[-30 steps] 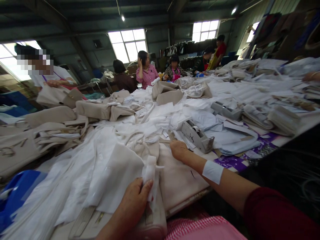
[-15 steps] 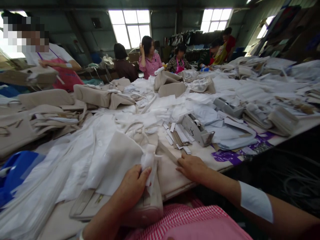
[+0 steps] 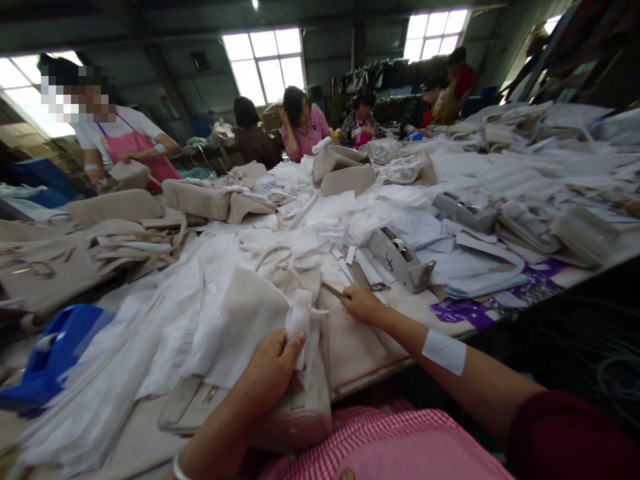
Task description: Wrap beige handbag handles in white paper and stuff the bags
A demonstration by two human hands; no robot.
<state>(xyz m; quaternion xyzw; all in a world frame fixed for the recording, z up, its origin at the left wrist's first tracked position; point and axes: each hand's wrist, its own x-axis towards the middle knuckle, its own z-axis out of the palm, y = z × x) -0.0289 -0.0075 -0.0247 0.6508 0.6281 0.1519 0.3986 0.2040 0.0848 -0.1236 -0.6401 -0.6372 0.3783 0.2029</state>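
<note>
A beige bag (image 3: pixel 303 423) lies at the table's near edge, against the pink apron. White padding sheet (image 3: pixel 245 323) covers part of it. My left hand (image 3: pixel 273 367) is closed, with its thumb pressing on a white wrapped piece (image 3: pixel 300 310) at the bag's top. Its fingertips are partly hidden. To the right, my right hand (image 3: pixel 363 305) pinches the end of a narrow beige strap (image 3: pixel 331 291), which runs toward the bag. Just beyond that hand lie small white and brown cards (image 3: pixel 363 270) in a loose stack.
A grey tape dispenser (image 3: pixel 400 259) stands right of the cards, a blue one (image 3: pixel 55 353) at far left. White sheets (image 3: pixel 115 373) and beige bags (image 3: pixel 200 200) cover much of the table. Several co-workers are around it, one in a pink apron (image 3: pixel 133 147) at left.
My right hand has moved slightly left and away from me, still pinching the strap. My left hand keeps its hold. The head view has shifted a little.
</note>
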